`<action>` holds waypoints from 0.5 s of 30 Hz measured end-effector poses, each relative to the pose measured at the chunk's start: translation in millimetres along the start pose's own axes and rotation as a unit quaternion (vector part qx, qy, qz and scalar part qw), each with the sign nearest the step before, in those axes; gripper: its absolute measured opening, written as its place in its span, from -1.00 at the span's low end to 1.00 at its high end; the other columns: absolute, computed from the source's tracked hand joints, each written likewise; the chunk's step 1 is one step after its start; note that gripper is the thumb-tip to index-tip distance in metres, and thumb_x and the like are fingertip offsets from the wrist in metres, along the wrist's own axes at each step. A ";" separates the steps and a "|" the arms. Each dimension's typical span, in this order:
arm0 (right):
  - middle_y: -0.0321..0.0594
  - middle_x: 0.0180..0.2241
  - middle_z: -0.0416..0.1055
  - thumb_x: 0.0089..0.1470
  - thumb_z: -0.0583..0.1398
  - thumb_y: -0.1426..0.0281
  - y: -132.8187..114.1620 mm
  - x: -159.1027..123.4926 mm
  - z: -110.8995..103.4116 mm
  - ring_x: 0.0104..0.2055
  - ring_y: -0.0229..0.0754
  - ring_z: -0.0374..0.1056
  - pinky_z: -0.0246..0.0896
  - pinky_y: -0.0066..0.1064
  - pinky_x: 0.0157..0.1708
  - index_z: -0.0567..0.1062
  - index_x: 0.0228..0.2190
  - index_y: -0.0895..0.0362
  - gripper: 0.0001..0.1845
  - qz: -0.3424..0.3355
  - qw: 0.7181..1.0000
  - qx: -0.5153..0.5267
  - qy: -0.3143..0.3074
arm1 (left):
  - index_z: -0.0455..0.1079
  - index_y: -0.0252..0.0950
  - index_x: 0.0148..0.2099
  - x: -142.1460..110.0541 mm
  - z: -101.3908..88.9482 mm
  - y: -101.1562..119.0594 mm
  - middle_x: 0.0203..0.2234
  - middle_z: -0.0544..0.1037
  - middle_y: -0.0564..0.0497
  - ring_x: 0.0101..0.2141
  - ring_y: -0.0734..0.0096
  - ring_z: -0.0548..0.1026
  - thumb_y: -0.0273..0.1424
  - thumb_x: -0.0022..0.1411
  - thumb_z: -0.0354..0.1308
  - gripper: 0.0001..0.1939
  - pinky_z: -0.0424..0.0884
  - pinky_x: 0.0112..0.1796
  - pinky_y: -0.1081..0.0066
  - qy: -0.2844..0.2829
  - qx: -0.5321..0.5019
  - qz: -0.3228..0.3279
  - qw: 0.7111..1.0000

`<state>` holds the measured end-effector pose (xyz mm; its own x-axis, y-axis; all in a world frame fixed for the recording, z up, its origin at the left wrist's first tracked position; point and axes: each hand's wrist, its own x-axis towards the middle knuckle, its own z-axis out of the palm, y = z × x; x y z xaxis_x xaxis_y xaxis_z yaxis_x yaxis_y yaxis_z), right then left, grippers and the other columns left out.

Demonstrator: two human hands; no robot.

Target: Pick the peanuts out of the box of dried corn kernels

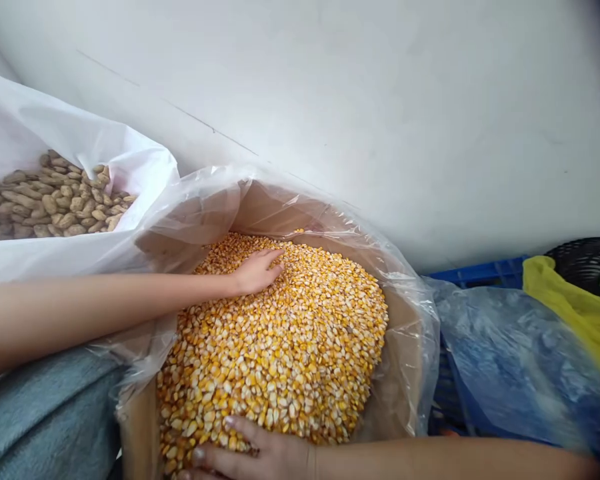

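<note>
Yellow and white corn kernels fill a box lined with a clear plastic bag. My left hand reaches in from the left and rests on the kernels near the far side, its thumb apart from the stretched fingers. At the near side, my right hand lies on the corn with fingers spread; the bottom edge of the view cuts off part of it. Neither hand visibly grips anything.
Left of the corn stands a white sack of unshelled peanuts. A pale wall rises behind. On the right are a blue crate, clear plastic sheeting, a yellow bag and a black slatted object.
</note>
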<state>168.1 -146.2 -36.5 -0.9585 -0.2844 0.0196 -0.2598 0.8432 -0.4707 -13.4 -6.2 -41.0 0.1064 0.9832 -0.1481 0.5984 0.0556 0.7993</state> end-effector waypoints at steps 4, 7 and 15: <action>-0.34 0.09 -0.12 0.09 -0.17 0.30 7.0 3.5 -25.5 0.15 -0.20 -0.26 -0.48 -0.12 0.09 0.17 -0.02 0.08 -0.58 -0.047 0.983 -0.164 0.071 | 0.04 -0.38 0.12 -3.7 -2.1 9.2 0.04 0.13 0.03 0.02 0.49 0.10 -0.32 0.15 -0.17 -0.51 -0.05 0.02 0.55 0.014 -0.165 -0.110 0.980; -0.34 0.05 -0.01 0.05 -0.09 0.30 18.3 6.8 -35.7 0.11 -0.15 -0.14 -0.25 -0.10 0.07 0.29 -0.10 0.05 -0.62 -0.093 0.958 -0.242 0.120 | 0.06 -0.42 0.11 -6.9 -8.6 14.5 0.03 0.15 0.00 0.01 0.49 0.12 -0.38 0.16 -0.17 -0.54 -0.02 0.00 0.57 0.052 -0.228 -0.141 0.962; -0.46 -0.05 0.16 0.01 -0.01 0.28 74.3 14.8 -36.1 0.08 -0.21 -0.05 -0.17 -0.16 0.06 0.41 -0.29 -0.04 -0.75 -0.154 0.931 -0.282 0.174 | 0.20 -0.44 0.01 -3.1 -15.3 14.1 -0.04 0.25 -0.03 -0.04 0.47 0.20 -0.42 0.11 -0.12 -0.60 0.03 -0.02 0.54 0.100 -0.266 -0.143 0.948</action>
<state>130.3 -71.3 -39.3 -0.7830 -0.4696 0.4079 -0.4545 0.8796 0.1402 -17.4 -5.8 -20.4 -0.1844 0.9252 -0.3317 0.0885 0.3517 0.9319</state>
